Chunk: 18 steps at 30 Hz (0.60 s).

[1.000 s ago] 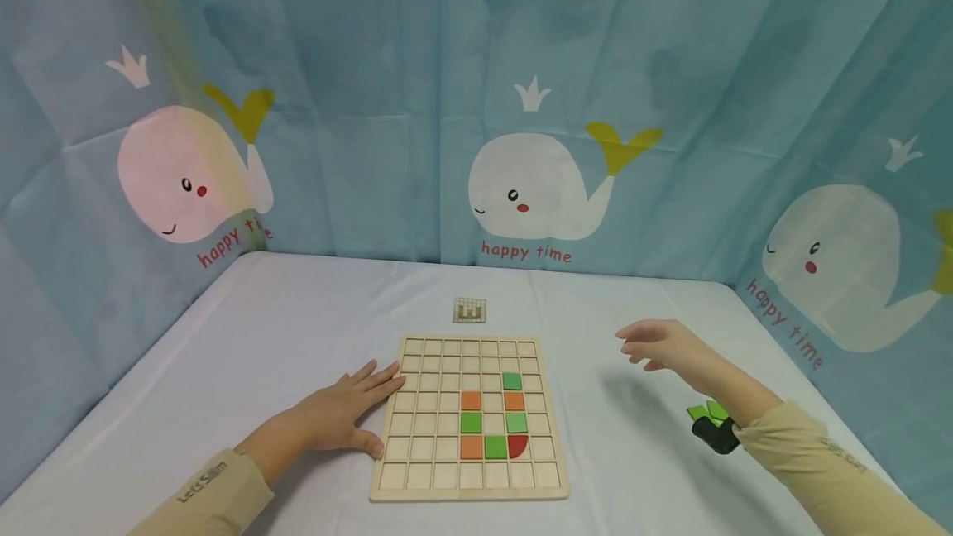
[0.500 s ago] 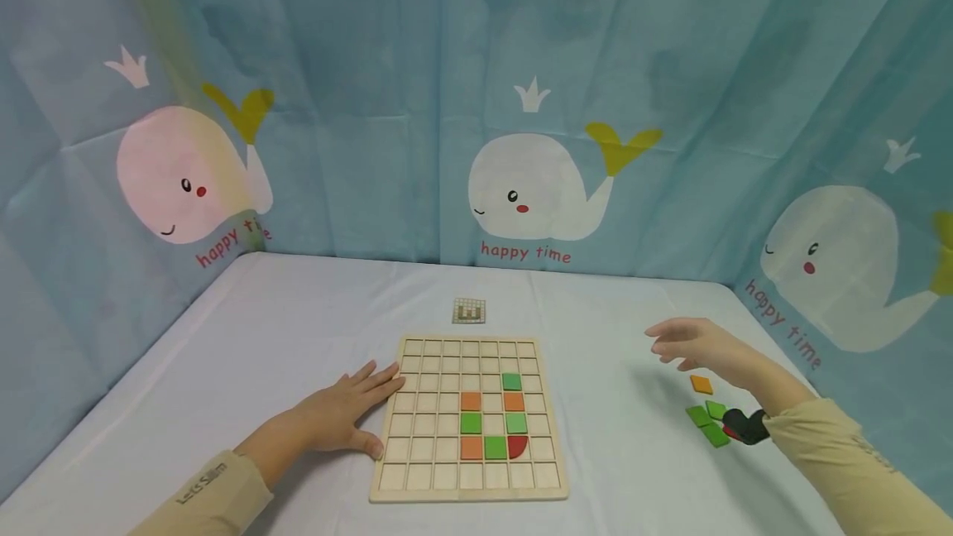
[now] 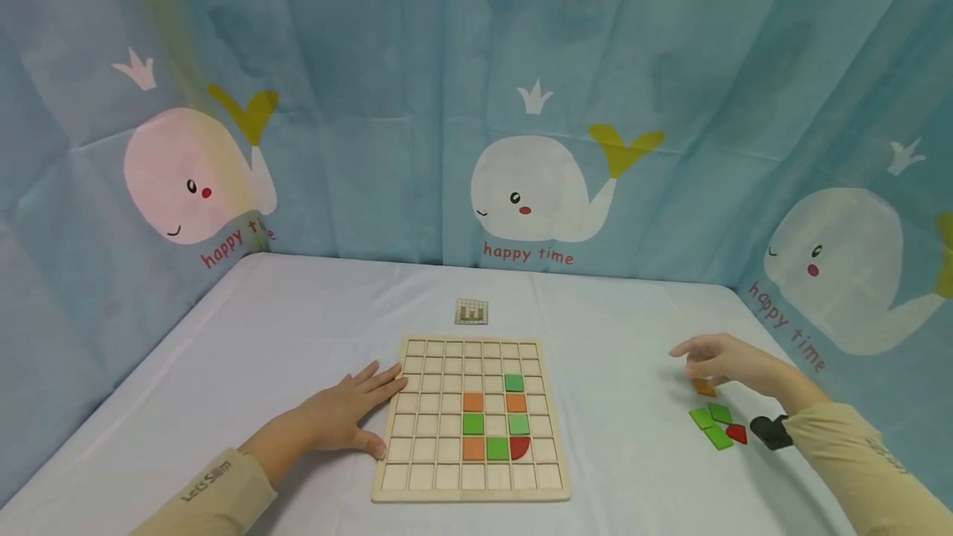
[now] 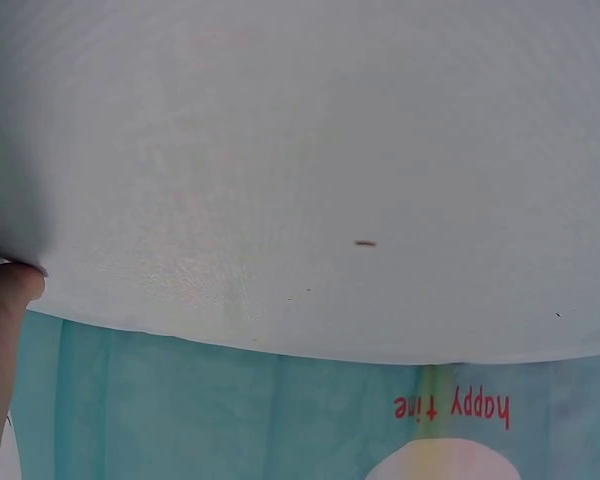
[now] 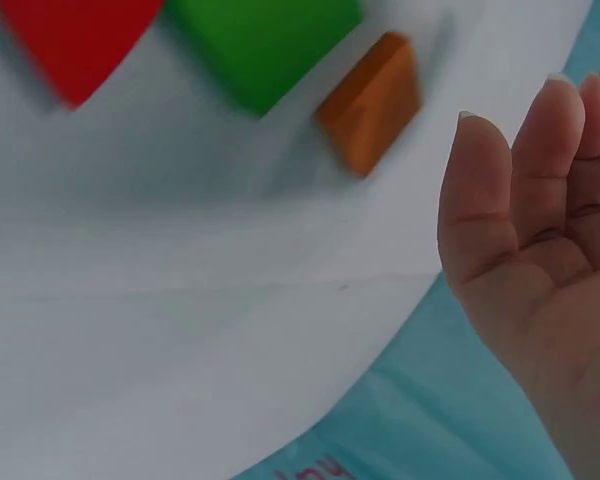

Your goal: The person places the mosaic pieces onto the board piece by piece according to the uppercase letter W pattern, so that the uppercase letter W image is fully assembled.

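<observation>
Farther right than half a second ago, the right hand has shifted. Spread left-hand fingers rest on the left rim of a pale wooden gridded board, partly tiled; behind it lies a small gridded card. Loosely bent right fingers partly block an orange four-sided tile, near green tiles.

In the head view, a blue whale-print curtain fills the top, a white tabletop the bottom.

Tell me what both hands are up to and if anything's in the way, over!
Left hand on left edge of board. Right hand empty, near orange tile, not touching. Nothing seen between hand and tile.
</observation>
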### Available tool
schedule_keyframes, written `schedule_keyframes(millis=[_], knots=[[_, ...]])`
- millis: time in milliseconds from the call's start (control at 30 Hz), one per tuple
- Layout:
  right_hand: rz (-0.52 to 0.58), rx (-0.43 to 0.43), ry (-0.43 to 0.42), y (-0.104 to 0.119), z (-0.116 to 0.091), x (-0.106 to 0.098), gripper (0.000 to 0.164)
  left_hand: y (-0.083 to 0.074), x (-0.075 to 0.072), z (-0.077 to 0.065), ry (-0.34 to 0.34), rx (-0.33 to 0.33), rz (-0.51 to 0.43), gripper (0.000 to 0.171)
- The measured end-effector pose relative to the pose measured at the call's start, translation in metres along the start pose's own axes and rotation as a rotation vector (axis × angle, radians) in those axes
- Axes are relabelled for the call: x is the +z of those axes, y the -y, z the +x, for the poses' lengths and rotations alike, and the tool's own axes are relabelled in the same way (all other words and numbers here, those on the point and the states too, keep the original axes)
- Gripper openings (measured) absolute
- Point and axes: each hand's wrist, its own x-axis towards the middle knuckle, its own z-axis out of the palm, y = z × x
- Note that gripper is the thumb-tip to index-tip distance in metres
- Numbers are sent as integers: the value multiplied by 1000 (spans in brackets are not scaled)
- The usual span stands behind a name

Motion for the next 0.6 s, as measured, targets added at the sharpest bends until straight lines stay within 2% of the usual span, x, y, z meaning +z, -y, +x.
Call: schedule_keyframes(millis=[333, 600], knots=[[-25, 112, -63, -39, 0, -14, 43, -1, 0, 0, -7, 5, 2, 103], [9, 189, -19, -55, -4, -27, 48, 2, 2, 1, -5, 7, 2, 104]])
